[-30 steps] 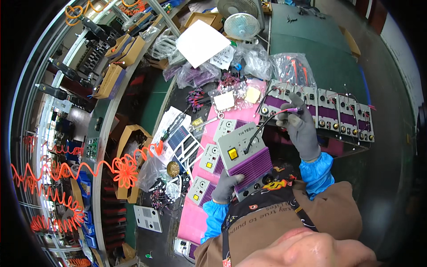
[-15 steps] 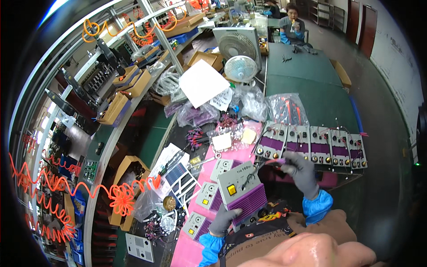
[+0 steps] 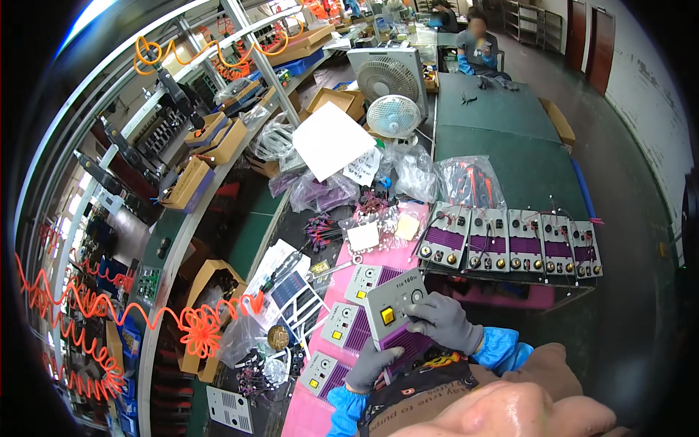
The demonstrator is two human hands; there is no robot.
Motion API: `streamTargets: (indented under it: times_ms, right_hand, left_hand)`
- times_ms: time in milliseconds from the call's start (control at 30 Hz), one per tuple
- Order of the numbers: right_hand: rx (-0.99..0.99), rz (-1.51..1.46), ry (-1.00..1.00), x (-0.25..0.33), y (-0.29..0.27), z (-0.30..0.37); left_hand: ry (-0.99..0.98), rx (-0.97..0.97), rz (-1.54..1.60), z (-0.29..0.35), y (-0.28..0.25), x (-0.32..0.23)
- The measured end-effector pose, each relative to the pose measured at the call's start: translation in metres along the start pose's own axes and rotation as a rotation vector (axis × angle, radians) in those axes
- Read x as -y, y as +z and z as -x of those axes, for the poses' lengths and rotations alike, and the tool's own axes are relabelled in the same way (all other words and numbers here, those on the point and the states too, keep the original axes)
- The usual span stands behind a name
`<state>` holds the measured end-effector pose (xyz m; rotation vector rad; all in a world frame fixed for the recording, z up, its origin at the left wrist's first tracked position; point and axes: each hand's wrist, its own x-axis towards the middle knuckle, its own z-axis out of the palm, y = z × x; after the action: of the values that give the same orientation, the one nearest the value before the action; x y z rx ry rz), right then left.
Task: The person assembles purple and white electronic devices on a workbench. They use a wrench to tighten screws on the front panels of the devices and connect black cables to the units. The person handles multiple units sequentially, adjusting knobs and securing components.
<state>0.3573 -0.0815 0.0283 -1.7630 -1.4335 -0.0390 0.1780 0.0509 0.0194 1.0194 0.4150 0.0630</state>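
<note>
A welding machine (image 3: 386, 306) with a grey front panel, a yellow switch, a round knob and purple ribbed sides is tilted up close to my body. My left hand (image 3: 371, 368) is closed on its lower left edge, thumb along the side. Curled over its right side, my right hand (image 3: 448, 320) has its fingertips against the panel below the knob; whether they pinch some small part there is hidden. Both hands wear grey gloves with blue sleeves. Three similar units, an upper one (image 3: 362, 282), a middle one (image 3: 340, 324) and a lower one (image 3: 320, 371), lie on the pink mat (image 3: 295, 411) at the left.
Several opened units (image 3: 510, 240) with wires stand in a row at the right. Bagged cables (image 3: 470, 182), wire bundles (image 3: 320, 229), a wrench (image 3: 338, 268) and a perforated grey panel (image 3: 229, 408) lie around. Fans (image 3: 393, 115) stand behind. A coiled orange hose (image 3: 200, 331) hangs left; a person (image 3: 477, 47) sits far off.
My right hand has come left and down from beside the unit, where it held a thin cable, onto the panel. The dark wire loop across the panel no longer shows. The unit has shifted slightly.
</note>
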Motion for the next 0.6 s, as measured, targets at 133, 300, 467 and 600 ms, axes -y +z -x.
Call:
streamTargets:
  times_ms: [133,300,467,600]
  right_hand:
    - [0.042,0.062,-0.018,-0.007,0.005,0.002]
    - [0.029,0.25,-0.093,-0.014,0.007,-0.003]
    - [-0.028,0.139,-0.026,-0.017,0.0,-0.007]
    - [0.05,0.092,-0.065,-0.017,-0.002,-0.017]
  left_hand:
    - [-0.007,-0.058,0.009,0.002,0.008,-0.008]
    - [0.091,-0.044,0.066,-0.001,0.012,-0.01]
    - [0.124,-0.038,0.084,-0.015,-0.002,0.018]
    - [0.138,0.014,0.114,-0.013,-0.002,0.012]
